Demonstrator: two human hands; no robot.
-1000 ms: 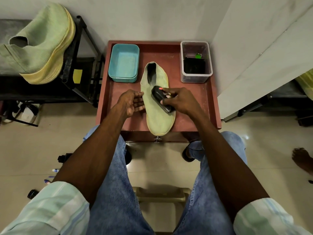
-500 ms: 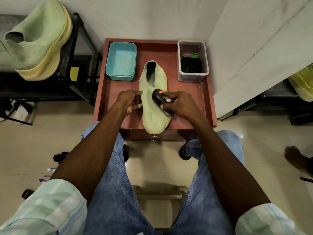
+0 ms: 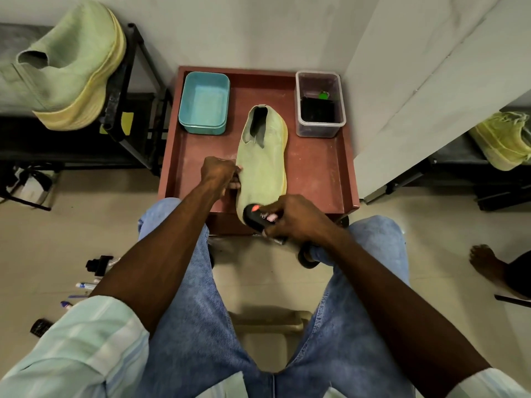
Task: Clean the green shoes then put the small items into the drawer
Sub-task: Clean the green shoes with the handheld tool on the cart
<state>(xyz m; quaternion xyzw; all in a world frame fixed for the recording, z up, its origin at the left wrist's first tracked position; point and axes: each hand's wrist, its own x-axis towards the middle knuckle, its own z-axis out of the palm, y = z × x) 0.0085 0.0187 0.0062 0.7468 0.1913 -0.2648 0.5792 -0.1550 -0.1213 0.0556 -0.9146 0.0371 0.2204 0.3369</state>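
Observation:
A green shoe (image 3: 263, 159) lies lengthwise on the small red-brown table (image 3: 316, 173), toe toward me. My left hand (image 3: 219, 172) presses against the shoe's left side, fingers curled on its edge. My right hand (image 3: 296, 218) grips a black brush (image 3: 257, 215) with a red spot, held at the shoe's toe by the table's near edge. A second green shoe (image 3: 69, 70) rests on the black rack at far left. A clear container (image 3: 320, 104) holds small dark items and a green one at the table's back right.
A teal tub (image 3: 204, 101) stands at the table's back left. Another greenish shoe (image 3: 502, 139) sits on a low shelf at right. Small items lie on the floor at left (image 3: 86, 285). Another person's bare foot (image 3: 485, 262) is at right. A white wall panel flanks the table.
My right hand has drawn the brush down the shoe from its middle to the toe, toward me. The left hand has stayed on the shoe's left side.

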